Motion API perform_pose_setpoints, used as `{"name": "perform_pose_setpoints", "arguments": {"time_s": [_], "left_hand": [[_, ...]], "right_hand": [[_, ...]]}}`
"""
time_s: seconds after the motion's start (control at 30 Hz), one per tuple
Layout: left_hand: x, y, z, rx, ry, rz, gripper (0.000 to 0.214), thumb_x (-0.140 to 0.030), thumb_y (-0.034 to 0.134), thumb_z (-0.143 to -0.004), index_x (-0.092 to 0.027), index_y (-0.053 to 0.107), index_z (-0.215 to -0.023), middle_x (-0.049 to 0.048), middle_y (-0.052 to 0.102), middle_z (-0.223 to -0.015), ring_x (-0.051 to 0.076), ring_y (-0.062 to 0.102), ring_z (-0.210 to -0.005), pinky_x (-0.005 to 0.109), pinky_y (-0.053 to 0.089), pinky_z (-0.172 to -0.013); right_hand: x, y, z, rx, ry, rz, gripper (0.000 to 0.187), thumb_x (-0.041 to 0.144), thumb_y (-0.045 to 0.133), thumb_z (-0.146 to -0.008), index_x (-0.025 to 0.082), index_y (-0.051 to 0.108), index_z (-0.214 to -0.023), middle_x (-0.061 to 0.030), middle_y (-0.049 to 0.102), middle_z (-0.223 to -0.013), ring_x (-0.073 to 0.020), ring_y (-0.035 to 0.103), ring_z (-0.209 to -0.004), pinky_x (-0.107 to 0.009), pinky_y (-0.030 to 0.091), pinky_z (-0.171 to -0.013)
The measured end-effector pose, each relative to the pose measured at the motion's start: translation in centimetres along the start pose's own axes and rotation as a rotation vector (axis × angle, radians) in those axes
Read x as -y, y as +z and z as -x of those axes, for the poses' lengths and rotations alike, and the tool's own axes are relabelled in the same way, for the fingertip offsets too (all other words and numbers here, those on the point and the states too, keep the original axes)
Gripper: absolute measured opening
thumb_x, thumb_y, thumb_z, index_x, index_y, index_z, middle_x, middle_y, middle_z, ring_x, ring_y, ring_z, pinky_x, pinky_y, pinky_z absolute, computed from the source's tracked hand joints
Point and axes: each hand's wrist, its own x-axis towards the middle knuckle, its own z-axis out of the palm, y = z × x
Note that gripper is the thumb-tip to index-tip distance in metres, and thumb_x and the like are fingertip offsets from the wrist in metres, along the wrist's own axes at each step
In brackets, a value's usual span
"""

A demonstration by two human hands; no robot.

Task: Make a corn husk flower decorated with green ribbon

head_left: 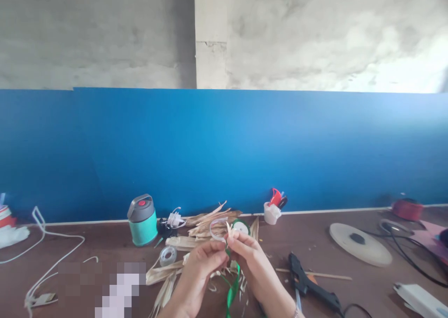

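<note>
My left hand point(203, 266) and my right hand point(250, 255) meet in front of me, fingers pinched. Between the right fingertips is a small pale husk flower point(229, 229). A green ribbon point(232, 293) hangs below the hands, its upper end at the left fingertips. Behind and beside them lie dry corn husks point(213, 222), partly hidden. A roll of clear tape point(168, 256) rests to the left, and a green-edged spool point(241, 226) with a white centre sits just behind my right hand.
A teal flask point(143, 224) and a white charger point(175, 219) stand at left. White cables point(47, 234) lie farther left. A white cup point(271, 213) holds red-handled scissors. On the right are a black glue gun point(310, 285), a thin stick point(332, 276) and a pale lid point(360, 245).
</note>
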Motion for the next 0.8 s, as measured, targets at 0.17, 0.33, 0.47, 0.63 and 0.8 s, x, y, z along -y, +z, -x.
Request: {"name": "perform_pose_setpoints", "arguments": {"time_s": [0.17, 0.33, 0.47, 0.63, 0.8], "left_hand": [[0.6, -0.1, 0.1, -0.156, 0.257, -0.321, 0.028, -0.039, 0.076, -0.063, -0.015, 0.071, -0.077, 0.0036, 0.071, -0.067, 0.017, 0.061, -0.063, 0.024, 0.045, -0.058], [0.2, -0.4, 0.4, -0.213, 0.491, -0.649, 0.022, -0.037, 0.064, -0.075, -0.017, 0.070, -0.074, 0.0046, 0.071, -0.070, 0.020, 0.064, -0.067, 0.027, 0.051, -0.061], [0.1, -0.9, 0.2, -0.283, 0.692, -0.805, 0.018, -0.034, 0.061, -0.077, -0.019, 0.069, -0.072, 0.0046, 0.071, -0.073, 0.022, 0.066, -0.072, 0.031, 0.052, -0.068], [0.6, -1.7, -0.5, -0.349, 0.754, -1.005, 0.016, -0.032, 0.060, -0.078, -0.022, 0.070, -0.072, 0.0051, 0.073, -0.077, 0.025, 0.067, -0.077, 0.039, 0.052, -0.075], [1.0, -2.3, -1.2, -0.320, 0.753, -1.059, 0.014, -0.030, 0.060, -0.077, -0.021, 0.070, -0.072, 0.0048, 0.074, -0.075, 0.024, 0.068, -0.074, 0.036, 0.054, -0.069]], "right_hand": [[-0.5, -0.1, 0.0, -0.017, 0.014, -0.077, 0.020, 0.029, 0.078, -0.066, 0.015, 0.065, -0.069, 0.0011, 0.059, -0.069, -0.0094, 0.049, -0.063, -0.018, 0.040, -0.059], [-1.1, 0.4, -0.2, -0.054, 0.011, -0.004, 0.019, 0.033, 0.077, -0.066, 0.017, 0.070, -0.075, 0.0016, 0.060, -0.067, -0.0098, 0.050, -0.061, -0.019, 0.039, -0.057], [0.7, -3.0, -0.5, -0.035, -0.073, 0.576, 0.027, 0.034, 0.069, -0.071, 0.019, 0.070, -0.093, -0.0030, 0.068, -0.078, -0.0184, 0.058, -0.071, -0.025, 0.042, -0.061], [4.1, -13.1, 1.9, -0.327, 0.059, 1.759, 0.019, 0.018, 0.053, -0.074, 0.020, 0.071, -0.080, -0.0112, 0.071, -0.084, -0.0281, 0.065, -0.085, -0.034, 0.044, -0.072], [3.1, -18.3, 5.5, -0.470, 0.200, 1.923, 0.038, 0.009, 0.056, -0.061, 0.016, 0.067, -0.097, -0.0205, 0.068, -0.098, -0.0367, 0.060, -0.098, -0.041, 0.042, -0.074]]}}
